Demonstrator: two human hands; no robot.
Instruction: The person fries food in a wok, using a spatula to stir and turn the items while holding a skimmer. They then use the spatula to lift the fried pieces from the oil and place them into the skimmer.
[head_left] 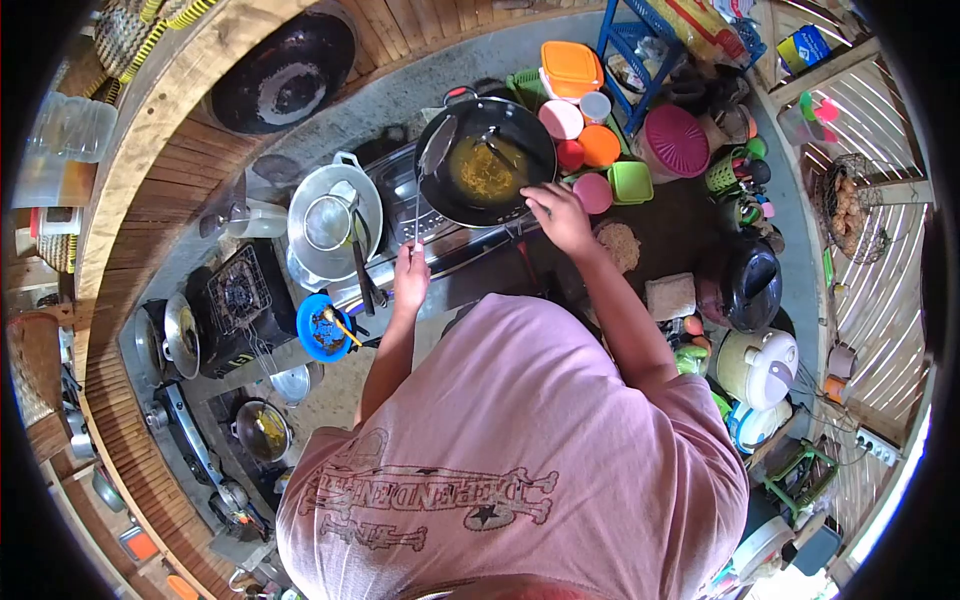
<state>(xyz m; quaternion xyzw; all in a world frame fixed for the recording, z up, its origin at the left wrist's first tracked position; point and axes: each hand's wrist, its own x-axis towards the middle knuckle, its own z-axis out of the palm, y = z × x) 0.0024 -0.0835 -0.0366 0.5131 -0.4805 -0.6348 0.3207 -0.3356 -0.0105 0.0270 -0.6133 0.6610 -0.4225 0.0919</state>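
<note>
My left hand (411, 275) is closed around the thin handle of a spatula (437, 147). The spatula's broad blade reaches over the left rim of a black wok (541, 150) on the stove (405, 195). Yellowish shredded food (488, 180) lies in liquid at the bottom of the wok. Over the wok's right front rim is my right hand (560, 215), its fingers drawn together; whatever they grip, if anything, is too small to tell. To the left, a strainer (328, 222) and a dark-handled utensil (362, 260) rest across a large metal pot (372, 190).
Lidded plastic tubs (571, 70) crowd the wok's right side. A blue bowl (312, 345) with a spoon stands left of my left hand. Farther left is a second burner (238, 290). A rice cooker (757, 368) and a dark pot (752, 285) stand on the right.
</note>
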